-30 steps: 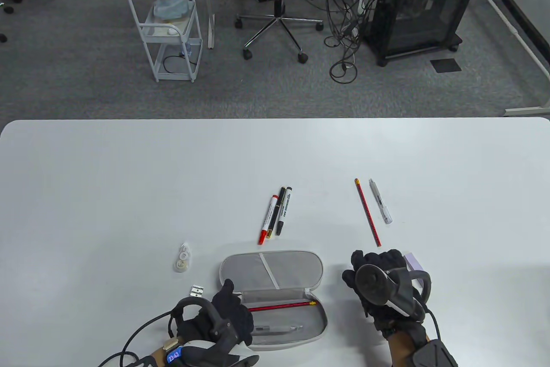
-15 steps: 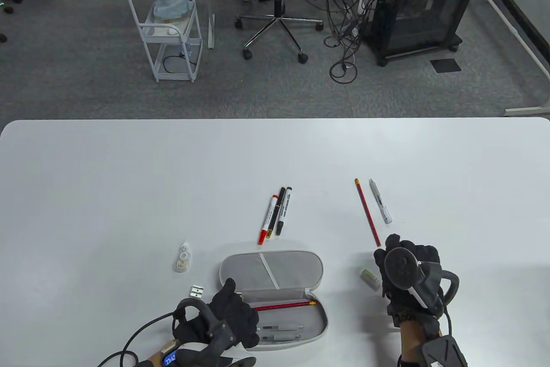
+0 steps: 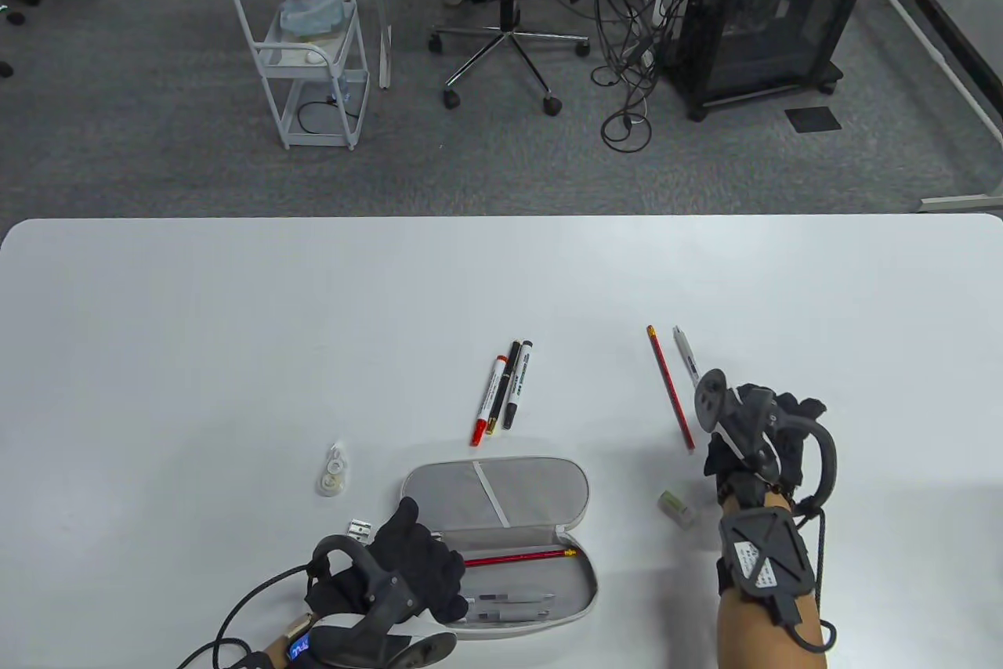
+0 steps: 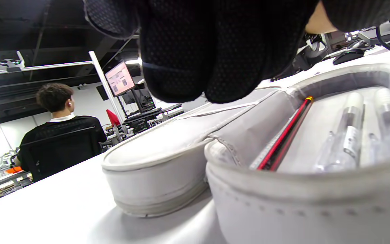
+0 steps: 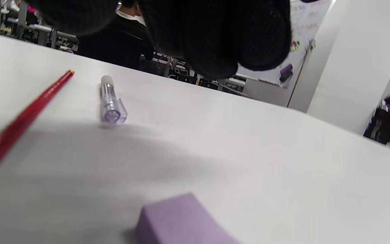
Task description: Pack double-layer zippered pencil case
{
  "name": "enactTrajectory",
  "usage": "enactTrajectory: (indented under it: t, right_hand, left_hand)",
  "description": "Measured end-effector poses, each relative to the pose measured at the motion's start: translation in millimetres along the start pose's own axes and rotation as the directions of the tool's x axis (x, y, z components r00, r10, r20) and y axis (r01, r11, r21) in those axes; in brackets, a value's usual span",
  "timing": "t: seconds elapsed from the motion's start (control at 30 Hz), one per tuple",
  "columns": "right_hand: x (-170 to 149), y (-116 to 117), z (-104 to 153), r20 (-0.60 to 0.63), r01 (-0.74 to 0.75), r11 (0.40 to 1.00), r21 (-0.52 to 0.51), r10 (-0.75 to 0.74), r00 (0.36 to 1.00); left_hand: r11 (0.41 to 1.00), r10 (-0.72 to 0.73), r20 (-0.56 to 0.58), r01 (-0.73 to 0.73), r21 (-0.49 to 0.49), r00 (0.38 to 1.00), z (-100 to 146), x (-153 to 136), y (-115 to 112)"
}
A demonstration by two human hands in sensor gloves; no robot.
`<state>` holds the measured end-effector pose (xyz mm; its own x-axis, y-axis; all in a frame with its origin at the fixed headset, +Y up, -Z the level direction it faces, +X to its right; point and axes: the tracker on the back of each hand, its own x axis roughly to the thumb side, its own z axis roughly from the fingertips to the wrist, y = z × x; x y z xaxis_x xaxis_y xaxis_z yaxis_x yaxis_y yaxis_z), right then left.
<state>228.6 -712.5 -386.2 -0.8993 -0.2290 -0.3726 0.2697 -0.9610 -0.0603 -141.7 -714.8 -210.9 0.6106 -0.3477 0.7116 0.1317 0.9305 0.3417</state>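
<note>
Two hands share this step. The pencil case [image 3: 501, 536] lies open at the near edge of the table [image 3: 235, 324], a red pencil and clear pens already in its near half. Left hand [image 3: 415, 563] rests on the case's left end, fingers curled; keep it there so the case cannot slide. Right hand [image 3: 756, 430] hovers over the white pen [image 3: 684, 348] beside the loose red pencil [image 3: 670, 387], grasping nothing visible, though its finger spread cannot be told. Pinching mid-barrel would probably work best.
</note>
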Motion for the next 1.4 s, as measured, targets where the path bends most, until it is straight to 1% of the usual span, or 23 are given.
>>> enactTrajectory:
  t: [0.07, 0.13, 0.2, 0.3, 0.37, 0.4, 0.43, 0.5, 0.57, 0.63, 0.7, 0.8, 0.87, 0.9, 0.93, 0.97, 1.03, 1.1, 1.17, 1.2, 1.3, 1.33, 1.4]
  right_hand:
    - [11, 4, -10, -0.020, -0.037, 0.998, 0.057, 0.039, 0.999]
    - [16, 7, -20, -0.046, 0.027, 0.996, 0.079, -0.024, 0.999]
    - [18, 12, -31, -0.080, 0.084, 0.986, 0.141, -0.073, 0.994]
    - [18, 21, -41, -0.145, 0.139, 0.944, 0.300, -0.099, 0.985]
    - [17, 25, -46, -0.165, 0.166, 0.953, 0.256, -0.126, 0.978]
    - [17, 27, -48, -0.161, 0.155, 0.955, 0.254, -0.117, 0.980]
    - [17, 30, -49, -0.155, 0.135, 0.953, 0.272, -0.095, 0.983]
    - [20, 39, -53, -0.126, 0.077, 0.925, 0.372, -0.032, 0.991]
    - [22, 39, -55, -0.138, 0.106, 0.945, 0.309, -0.065, 0.988]
    - [22, 40, -57, -0.111, 0.071, 0.950, 0.303, -0.039, 0.993]
    - [21, 37, -55, -0.104, 0.062, 0.962, 0.266, -0.035, 0.994]
    - [20, 35, -55, -0.084, 0.059, 0.959, 0.276, -0.037, 0.996]
    - [22, 33, -54, -0.040, -0.007, 0.964, 0.265, 0.019, 0.999]
    - [23, 34, -54, -0.014, -0.042, 0.969, 0.244, 0.046, 0.999]
    - [23, 35, -53, 0.011, -0.092, 0.977, 0.194, 0.092, 0.996]
    - [22, 36, -53, 0.030, -0.114, 0.973, 0.201, 0.111, 0.993]
    - [17, 34, -52, 0.002, -0.086, 0.972, 0.218, 0.088, 0.996]
    - [9, 31, -51, -0.025, -0.017, 0.980, 0.199, 0.022, 0.999]
    - [4, 20, -43, -0.017, 0.035, 0.983, 0.180, -0.033, 0.999]
    - [7, 11, -38, 0.017, 0.035, 0.991, 0.133, -0.038, 0.999]
    - [11, -18, -20, 0.129, 0.031, 0.999, 0.038, -0.035, 0.991]
    - [14, -29, -9, 0.179, 0.072, 0.997, 0.015, -0.074, 0.981]
    - [22, -49, 15, 0.291, 0.217, 0.976, -0.002, -0.207, 0.934]
  left_hand:
    - [1.000, 0.003, -0.017, -0.003, 0.003, 1.000, 2, -3, 1]
    - [1.000, 0.009, -0.040, -0.008, 0.010, 0.999, 3, -6, 2]
    - [1.000, 0.014, -0.059, -0.013, 0.017, 0.998, 4, -9, 5]
    - [1.000, 0.017, -0.071, -0.016, 0.016, 0.997, 5, -10, 5]
    - [1.000, 0.025, -0.079, -0.025, 0.008, 0.997, 5, -12, 4]
    - [0.999, 0.033, -0.082, -0.032, 0.005, 0.996, 5, -13, 3]
    - [0.999, 0.039, -0.085, -0.039, 0.004, 0.996, 4, -14, 2]
    - [0.999, 0.054, -0.088, -0.054, -0.002, 0.995, 2, -15, 0]
    - [0.999, 0.051, -0.086, -0.052, -0.010, 0.995, 1, -15, -1]
    - [0.999, 0.045, -0.087, -0.047, -0.018, 0.995, 1, -15, -2]
    - [0.999, 0.047, -0.087, -0.049, -0.023, 0.995, 3, -15, -2]
    - [0.998, 0.059, -0.104, -0.062, -0.023, 0.993, 6, -20, -2]
    - [0.997, 0.071, -0.111, -0.074, -0.016, 0.991, 7, -22, -1]
    - [0.997, 0.074, -0.113, -0.076, -0.015, 0.991, 7, -23, -1]
    - [0.997, 0.075, -0.112, -0.077, -0.013, 0.991, 7, -23, -1]
    - [0.997, 0.071, -0.109, -0.073, -0.010, 0.991, 8, -22, 0]
    - [0.998, 0.064, -0.105, -0.065, -0.004, 0.992, 8, -22, 0]
    - [0.998, 0.064, -0.105, -0.064, 0.001, 0.992, 7, -23, 0]
    - [0.998, 0.064, -0.104, -0.063, 0.009, 0.993, 5, -26, -1]
    - [0.998, 0.059, -0.103, -0.058, 0.013, 0.993, 4, -28, -2]
    - [0.999, 0.048, -0.116, -0.048, 0.001, 0.992, 4, -38, -7]
    - [0.999, 0.052, -0.125, -0.053, -0.005, 0.991, 5, -42, -9]
    - [0.997, 0.070, -0.145, -0.072, -0.005, 0.987, 8, -48, -10]
